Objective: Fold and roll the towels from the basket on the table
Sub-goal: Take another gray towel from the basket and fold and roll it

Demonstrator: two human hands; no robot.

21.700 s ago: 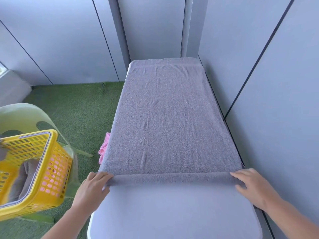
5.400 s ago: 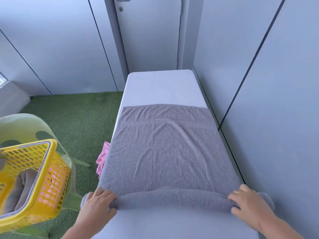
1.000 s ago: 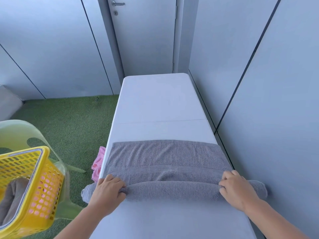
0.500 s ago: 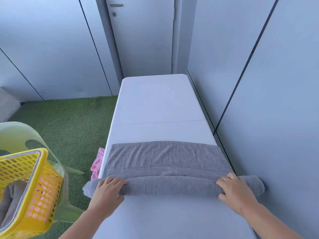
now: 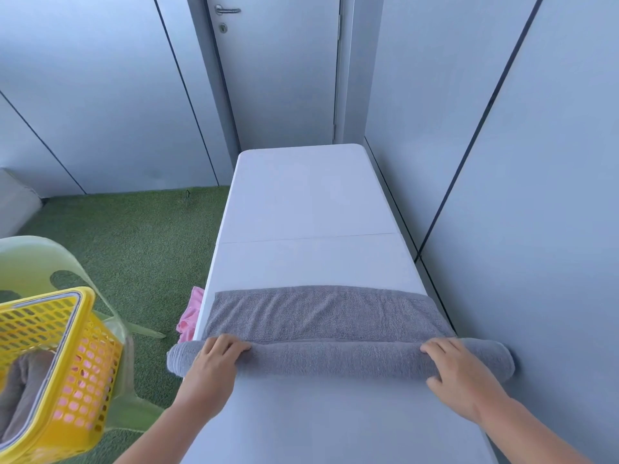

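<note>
A grey towel lies across the white table, most of it wound into a thick roll near me. A short flat strip of it still spreads out beyond the roll. My left hand rests on the roll's left end, fingers curved over the top. My right hand lies on the right end the same way. Both ends of the roll stick out past the table's sides. At the lower left stands a yellow basket with another grey towel inside.
The basket sits on a pale green plastic chair. A pink cloth hangs beside the table's left edge. Green artificial grass covers the floor. Grey wall panels run close along the table's right side, and a door stands behind its far end.
Over the last second the roll has grown thicker and moved a little away from me, and the flat strip of towel beyond it has become shorter. Both hands stayed on the roll's ends.
</note>
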